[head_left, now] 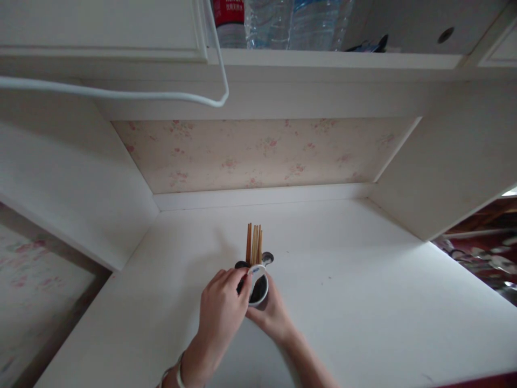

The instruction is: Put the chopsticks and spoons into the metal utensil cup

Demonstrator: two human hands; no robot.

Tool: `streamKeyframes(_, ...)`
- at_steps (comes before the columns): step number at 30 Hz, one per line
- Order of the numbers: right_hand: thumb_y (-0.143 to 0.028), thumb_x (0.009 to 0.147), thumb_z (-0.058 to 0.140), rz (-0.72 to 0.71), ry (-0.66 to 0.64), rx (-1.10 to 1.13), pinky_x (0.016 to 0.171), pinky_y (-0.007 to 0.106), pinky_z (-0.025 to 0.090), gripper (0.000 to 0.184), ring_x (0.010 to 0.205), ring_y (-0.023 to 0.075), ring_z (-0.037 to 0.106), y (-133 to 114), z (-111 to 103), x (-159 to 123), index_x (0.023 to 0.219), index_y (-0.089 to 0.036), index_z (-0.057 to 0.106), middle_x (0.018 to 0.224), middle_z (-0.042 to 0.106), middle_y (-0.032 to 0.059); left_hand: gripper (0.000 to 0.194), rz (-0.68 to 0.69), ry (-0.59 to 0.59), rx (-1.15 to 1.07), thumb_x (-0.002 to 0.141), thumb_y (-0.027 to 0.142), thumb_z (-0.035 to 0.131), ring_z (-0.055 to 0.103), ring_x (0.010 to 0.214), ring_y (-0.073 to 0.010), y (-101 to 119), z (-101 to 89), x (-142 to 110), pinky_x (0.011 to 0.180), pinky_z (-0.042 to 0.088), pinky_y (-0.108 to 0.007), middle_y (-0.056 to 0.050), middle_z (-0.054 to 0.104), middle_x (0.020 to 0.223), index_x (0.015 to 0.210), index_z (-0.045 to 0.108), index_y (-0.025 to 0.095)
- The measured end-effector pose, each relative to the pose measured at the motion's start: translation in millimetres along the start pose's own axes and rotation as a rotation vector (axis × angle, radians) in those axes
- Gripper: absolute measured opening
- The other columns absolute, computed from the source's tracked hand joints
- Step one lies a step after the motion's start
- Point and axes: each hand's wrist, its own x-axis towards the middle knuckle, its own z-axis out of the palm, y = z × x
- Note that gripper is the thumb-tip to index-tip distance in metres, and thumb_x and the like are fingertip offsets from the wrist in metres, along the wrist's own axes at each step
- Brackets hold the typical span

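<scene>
My right hand (274,318) is wrapped round a white cup (267,291) from its right side and front. The inside of the cup looks dark. Several wooden chopsticks (254,245) stand up in its far part, beside a metal spoon (267,258) whose bowl leans out to the right. A second dark spoon bowl (241,264) shows at the left, partly behind my fingers. My left hand (225,302) pinches a white spoon (257,271) with a small blue mark between thumb and fingers, over the cup's mouth. Its lower end is hard to make out.
A white tabletop (343,312) lies under the hands, with side panels left and right and floral wallpaper (266,153) behind. Overhead, a shelf (335,58) holds plastic bottles (291,24). A white cable (161,96) hangs at upper left.
</scene>
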Motion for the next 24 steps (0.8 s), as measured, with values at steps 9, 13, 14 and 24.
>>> streamKeyframes(9,-0.034,0.063,0.083,-0.003,0.018,-0.015,0.092,0.044,0.049,0.067,0.105,0.0301,0.06,-1,2,-2,0.122,-0.026,0.053,0.115,0.064,0.0081,0.01,-0.065,-0.04,-0.025,0.085,0.034,0.055,0.063,0.077,-0.0231,-8,14.3,-15,0.069,0.043,-0.031,-0.004,0.07,0.081,0.085,0.062,0.026)
streamKeyframes(13,-0.033,0.065,0.081,0.005,0.035,-0.038,0.093,0.046,0.048,0.069,0.108,0.0314,0.059,-5,5,-3,0.127,-0.026,0.05,0.119,0.063,0.0097,0.016,-0.149,-0.089,-0.215,0.084,0.04,0.055,0.063,0.077,-0.0198,-10,9.9,-15,0.068,0.044,-0.028,-0.002,0.067,0.088,0.092,0.058,0.025)
streamKeyframes(14,-0.033,0.065,0.081,0.009,0.046,-0.051,0.093,0.046,0.048,0.069,0.109,0.0316,0.059,-5,5,-3,0.126,-0.025,0.051,0.119,0.063,0.0101,0.018,-0.153,-0.087,-0.256,0.084,0.041,0.055,0.063,0.075,-0.0188,-11,8.5,-16,0.068,0.044,-0.027,-0.002,0.065,0.089,0.092,0.057,0.025)
streamKeyframes(24,-0.035,0.06,0.083,0.111,0.328,-0.064,0.088,0.045,0.049,0.069,0.1,0.0276,0.062,9,-66,27,0.121,-0.022,0.051,0.11,0.067,0.0068,0.039,-0.332,-0.283,-0.65,0.087,0.052,0.046,0.035,0.055,-0.0109,-64,16.9,-23,0.053,0.029,-0.022,0.007,0.031,0.057,0.065,0.037,0.021)
